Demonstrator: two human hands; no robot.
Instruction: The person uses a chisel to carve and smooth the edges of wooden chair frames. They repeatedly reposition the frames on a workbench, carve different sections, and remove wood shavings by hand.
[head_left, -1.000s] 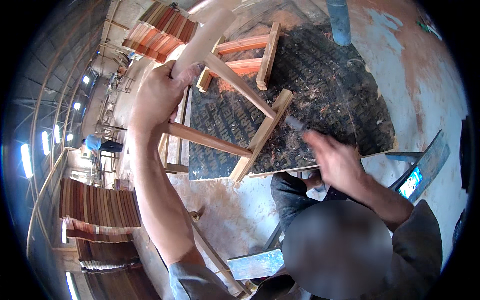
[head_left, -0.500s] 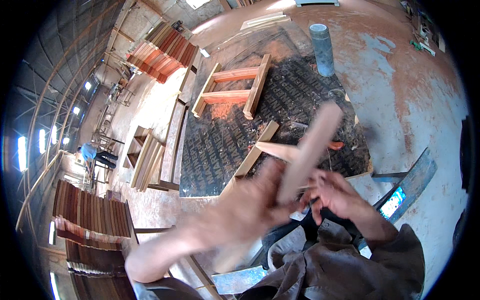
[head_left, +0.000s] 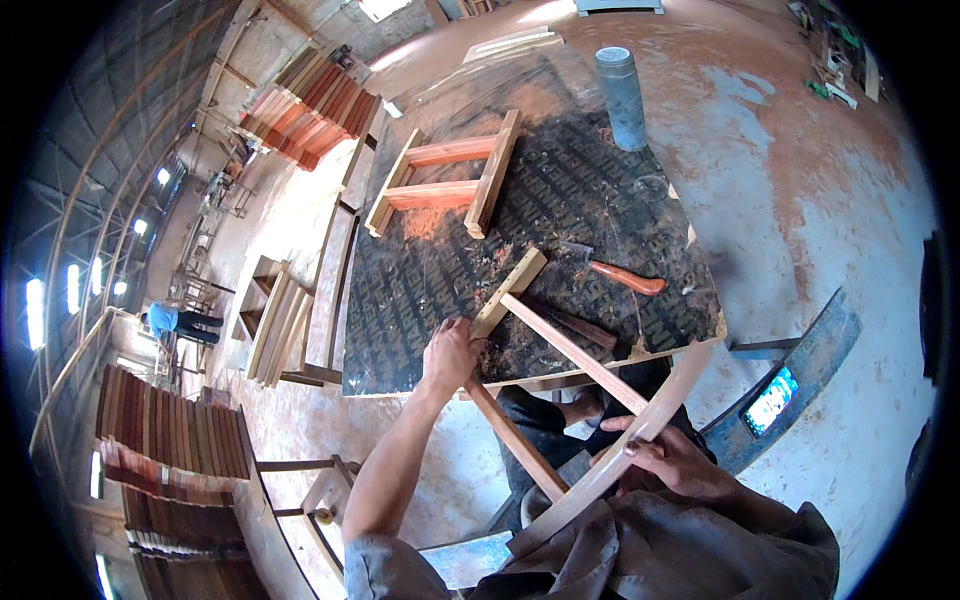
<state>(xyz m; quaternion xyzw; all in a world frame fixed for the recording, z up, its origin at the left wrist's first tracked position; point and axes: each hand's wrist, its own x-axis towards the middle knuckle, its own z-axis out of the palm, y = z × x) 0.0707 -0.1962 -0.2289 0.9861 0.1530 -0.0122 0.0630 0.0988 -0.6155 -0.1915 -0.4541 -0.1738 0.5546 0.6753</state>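
A frame of pale wooden bars [head_left: 560, 345] lies tilted across the near edge of a dark worktop [head_left: 560, 190] and over my lap. My left hand [head_left: 450, 352] grips the short end bar where the cross bars meet it. My right hand [head_left: 672, 458] is closed on the long curved bar near my body. Just beyond the frame, a hammer with an orange handle [head_left: 622, 277] rests on the worktop. A second, assembled wooden frame [head_left: 445, 182] sits farther back on the board.
A grey cylinder [head_left: 622, 95] stands at the worktop's far end. A phone with a lit screen [head_left: 770, 400] lies on a plank at my right. Stacked reddish boards [head_left: 310, 110] and wooden parts [head_left: 275, 320] lie left; a person in blue [head_left: 170, 322] is far left.
The frame, held up over the worktop by my left hand, has swung down toward me and now lies across the board's near edge. My right hand has taken the curved bar.
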